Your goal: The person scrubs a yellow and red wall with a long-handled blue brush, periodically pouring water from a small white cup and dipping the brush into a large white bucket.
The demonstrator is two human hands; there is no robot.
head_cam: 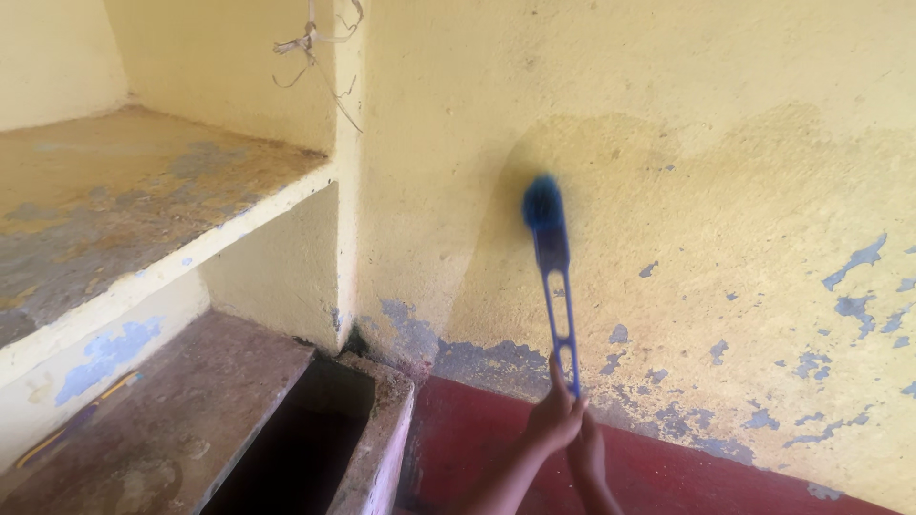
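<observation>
A blue long-handled scrub brush point(556, 277) points up against the yellow wall point(687, 124), its blurred bristle head near a darker damp patch. Both my hands grip the bottom end of its handle. My left hand point(553, 420) wraps the handle from the left. Just below and to the right of it, my right hand point(587, 448) is closed on the same end. Both forearms come up from the bottom edge of the view.
The wall's lower part shows flaking blue patches above a red skirting band point(668, 467). At left are a worn concrete shelf point(143, 191), a lower ledge point(172, 410) and a dark rectangular pit point(296, 448). Loose wire point(315, 43) hangs at the corner.
</observation>
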